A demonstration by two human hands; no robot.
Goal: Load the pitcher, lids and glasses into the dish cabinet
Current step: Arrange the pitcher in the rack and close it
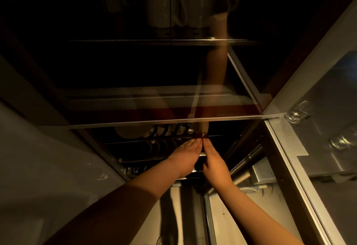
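I am looking up into the dim dish cabinet (119, 159). Its lift-up glass door (135, 71) hangs tilted above me, its metal lower edge (135, 124) crossing the view. My left hand (185, 157) and my right hand (214, 164) reach up side by side, fingers straight. Their fingertips meet just under that edge at a small pale blurred shape (201, 128) that I cannot identify. Neither palm holds anything. The glass reflects my arms. No pitcher or lid is visible.
Plates (154, 144) stand on edge in the wire rack behind my hands. Pale mugs (166, 13) show through the glass high up. To the right, a glass-fronted door (289, 167) stands open, with clear glasses (297, 113) (342, 140) visible in it.
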